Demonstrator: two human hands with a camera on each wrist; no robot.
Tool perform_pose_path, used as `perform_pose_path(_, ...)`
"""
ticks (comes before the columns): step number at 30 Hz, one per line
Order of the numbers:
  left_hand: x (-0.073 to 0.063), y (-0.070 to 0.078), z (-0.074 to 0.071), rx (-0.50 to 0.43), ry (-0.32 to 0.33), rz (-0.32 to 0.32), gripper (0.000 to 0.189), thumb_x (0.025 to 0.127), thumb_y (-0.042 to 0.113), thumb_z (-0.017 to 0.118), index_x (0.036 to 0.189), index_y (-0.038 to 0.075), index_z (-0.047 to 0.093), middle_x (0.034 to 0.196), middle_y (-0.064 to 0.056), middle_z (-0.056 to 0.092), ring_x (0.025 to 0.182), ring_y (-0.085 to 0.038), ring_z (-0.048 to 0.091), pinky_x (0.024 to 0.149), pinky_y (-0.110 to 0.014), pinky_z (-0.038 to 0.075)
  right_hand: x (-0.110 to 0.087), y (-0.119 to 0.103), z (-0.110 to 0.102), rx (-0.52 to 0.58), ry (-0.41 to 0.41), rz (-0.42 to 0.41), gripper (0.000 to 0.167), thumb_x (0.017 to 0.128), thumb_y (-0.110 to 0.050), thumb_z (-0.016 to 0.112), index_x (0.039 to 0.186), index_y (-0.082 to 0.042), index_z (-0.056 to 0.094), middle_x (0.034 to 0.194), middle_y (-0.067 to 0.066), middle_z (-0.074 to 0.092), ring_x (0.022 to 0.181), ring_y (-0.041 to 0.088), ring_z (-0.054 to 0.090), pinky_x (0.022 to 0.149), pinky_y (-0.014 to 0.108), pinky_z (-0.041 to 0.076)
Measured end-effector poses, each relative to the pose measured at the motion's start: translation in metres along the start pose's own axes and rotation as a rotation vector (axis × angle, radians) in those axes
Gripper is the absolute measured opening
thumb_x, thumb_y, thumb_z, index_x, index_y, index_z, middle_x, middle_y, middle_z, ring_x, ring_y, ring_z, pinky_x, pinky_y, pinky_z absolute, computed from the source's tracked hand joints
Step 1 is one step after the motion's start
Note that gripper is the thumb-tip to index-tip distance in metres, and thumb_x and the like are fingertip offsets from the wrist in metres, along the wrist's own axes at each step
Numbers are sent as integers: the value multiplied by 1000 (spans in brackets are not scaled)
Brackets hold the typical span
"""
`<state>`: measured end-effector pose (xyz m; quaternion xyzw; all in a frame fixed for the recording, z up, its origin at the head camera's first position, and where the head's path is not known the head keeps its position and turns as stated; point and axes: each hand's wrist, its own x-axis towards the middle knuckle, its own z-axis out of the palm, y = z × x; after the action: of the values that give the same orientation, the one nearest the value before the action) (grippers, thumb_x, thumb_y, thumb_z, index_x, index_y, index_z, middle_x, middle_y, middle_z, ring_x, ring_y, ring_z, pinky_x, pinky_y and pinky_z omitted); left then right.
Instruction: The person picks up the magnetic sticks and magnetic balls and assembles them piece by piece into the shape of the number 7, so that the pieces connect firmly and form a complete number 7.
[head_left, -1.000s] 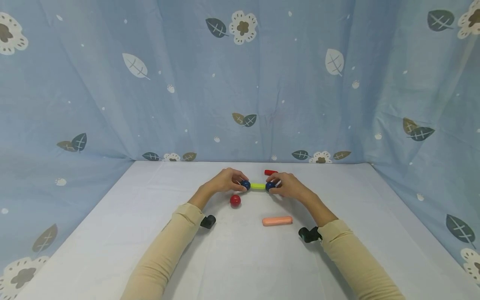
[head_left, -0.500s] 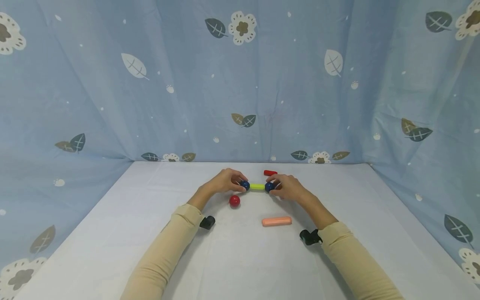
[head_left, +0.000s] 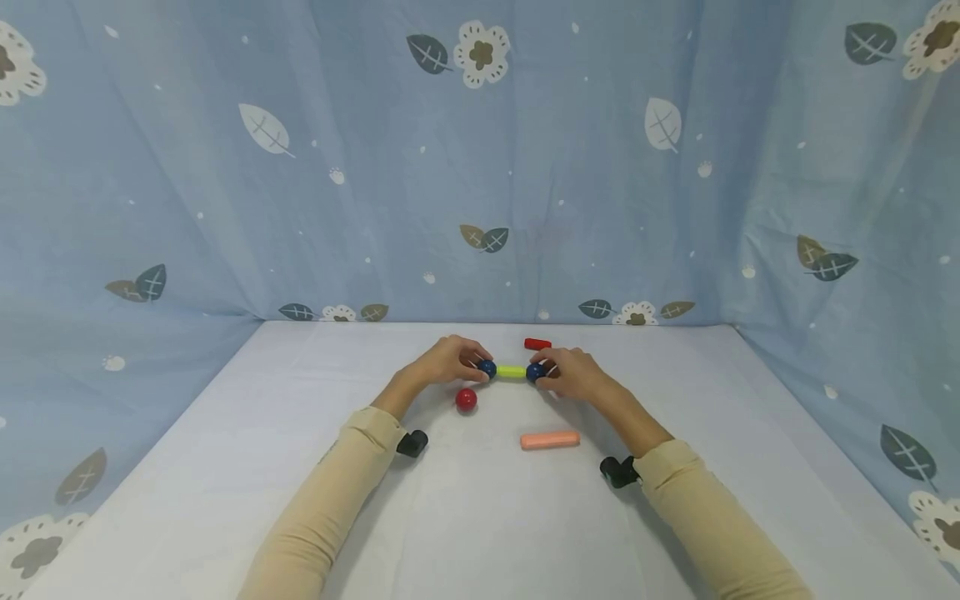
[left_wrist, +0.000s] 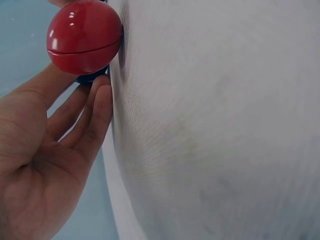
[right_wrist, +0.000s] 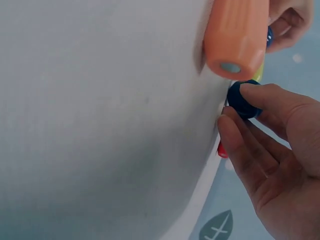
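Note:
In the head view, a yellow-green rod [head_left: 512,372] lies between two dark blue balls, touching both. My left hand [head_left: 450,361] pinches the left blue ball [head_left: 487,369] between thumb and fingers. At the other end, the right blue ball [head_left: 535,372] is pinched by my right hand [head_left: 573,372]; the right wrist view shows the thumb on this blue ball [right_wrist: 243,100]. A glossy red ball [head_left: 466,400] rests on the table just in front of my left hand. It hides most of the left blue ball in the left wrist view.
An orange rod [head_left: 550,440] lies on the white table [head_left: 480,533] between my forearms, nearer to me. Behind my right hand is a short red rod [head_left: 537,343]. A blue patterned curtain [head_left: 375,167] hangs along the table's back edge. Black wrist cameras sit under both wrists.
Both hands keep their hold on the blue balls, with the rod still between them. The head view has shifted slightly, so the scene appears a little further left.

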<state>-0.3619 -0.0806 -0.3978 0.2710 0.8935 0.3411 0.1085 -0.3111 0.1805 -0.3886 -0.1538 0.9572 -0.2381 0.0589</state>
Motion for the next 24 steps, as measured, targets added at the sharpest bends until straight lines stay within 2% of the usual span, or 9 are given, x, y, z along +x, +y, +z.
perform_pose_path(6,0,1,0,1,3,-7,34,85,23,78,118,16,70,116,-5,72,111,-20,67,97,-36,54,2,-1,-2,-45,-15,-15,42,90,-22,71,131,-14,60,118,11,69,91,17,68,64,22,55)
perform_pose_path(12,-1,-2,-1,-3,-3,-19,34,85,23,78,117,16,70,116,-5,71,112,-21,66,98,-36,54,5,2,-1,-42,-26,-26,41,90,-23,71,129,-14,62,118,10,70,99,19,69,69,24,57)
perform_pose_path(19,-2,0,-3,6,-7,-10,34,86,23,77,118,15,70,117,-6,71,113,-22,66,99,-37,53,8,3,-3,-56,-29,-40,41,90,-24,72,129,-14,62,116,9,71,98,18,70,75,27,57)
perform_pose_path(24,0,2,-3,-5,-16,1,35,86,23,76,119,14,69,117,-6,71,113,-21,66,99,-37,53,6,4,-6,-48,-41,-38,42,90,-23,71,130,-13,61,117,11,70,95,18,69,69,24,57)
